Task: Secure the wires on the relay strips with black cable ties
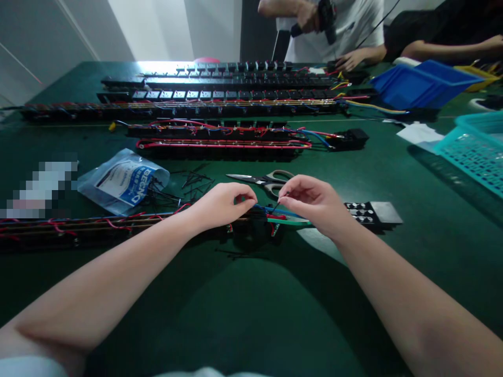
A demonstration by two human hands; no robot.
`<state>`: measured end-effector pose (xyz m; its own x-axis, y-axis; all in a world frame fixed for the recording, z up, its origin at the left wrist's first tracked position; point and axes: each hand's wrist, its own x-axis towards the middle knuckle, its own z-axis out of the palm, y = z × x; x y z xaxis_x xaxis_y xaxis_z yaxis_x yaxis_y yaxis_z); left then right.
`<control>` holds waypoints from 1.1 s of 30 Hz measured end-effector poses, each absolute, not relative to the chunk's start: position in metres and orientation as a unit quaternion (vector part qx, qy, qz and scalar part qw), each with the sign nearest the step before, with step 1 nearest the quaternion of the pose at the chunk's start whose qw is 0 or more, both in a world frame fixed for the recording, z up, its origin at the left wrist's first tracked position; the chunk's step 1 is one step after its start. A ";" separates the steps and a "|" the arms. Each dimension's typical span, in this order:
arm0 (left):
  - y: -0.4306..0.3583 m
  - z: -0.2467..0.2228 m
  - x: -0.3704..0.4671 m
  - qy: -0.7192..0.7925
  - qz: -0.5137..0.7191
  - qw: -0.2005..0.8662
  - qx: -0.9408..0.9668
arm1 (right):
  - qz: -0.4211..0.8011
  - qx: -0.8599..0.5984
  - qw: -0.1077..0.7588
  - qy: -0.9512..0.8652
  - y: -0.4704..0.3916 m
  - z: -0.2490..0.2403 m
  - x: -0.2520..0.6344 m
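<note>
A long black strip [129,225] with red, blue and brown wires lies across the green table. My left hand [228,203] is over its right part, thumb and forefinger pinched together; what they hold, if anything, is too small to tell. Just to the right, my right hand [310,201] pinches a thin black cable tie [276,206] above the blue and green wires [288,221]. Behind my hands lie scissors [263,180]. An open plastic bag [121,180] of black ties rests behind the strip, with loose ties [196,181] beside it.
Several wired black strips [220,107] lie farther back. A blue bin [426,84] and a turquoise basket [475,149] stand at the right. Across the table a person holds a power tool [327,21]; another person's arms [451,51] are at the far right.
</note>
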<state>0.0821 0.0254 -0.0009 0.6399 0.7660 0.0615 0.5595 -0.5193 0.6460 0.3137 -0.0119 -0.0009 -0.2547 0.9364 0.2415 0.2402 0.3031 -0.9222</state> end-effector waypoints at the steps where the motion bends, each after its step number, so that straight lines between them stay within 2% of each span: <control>1: 0.026 -0.002 0.082 0.393 0.164 0.305 0.852 | 0.390 -0.432 0.443 -0.682 -0.012 -0.002 0.314; 6: 0.030 -0.003 0.083 0.402 0.125 0.332 0.844 | 0.330 -0.432 0.457 -0.704 -0.018 0.000 0.314; 13: 0.032 -0.003 0.083 0.399 0.121 0.347 0.840 | 0.264 -0.398 0.401 -0.782 -0.026 0.000 0.311; 33: 0.034 -0.005 0.082 0.398 0.128 0.375 0.828 | 0.133 -0.324 0.345 -0.871 -0.024 -0.005 0.303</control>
<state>0.0820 0.0337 -0.0047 0.6511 0.7540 -0.0866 0.5629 -0.4031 0.7216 0.3032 -0.0240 -0.0047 -0.5528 0.6555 0.5145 0.4727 0.7551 -0.4542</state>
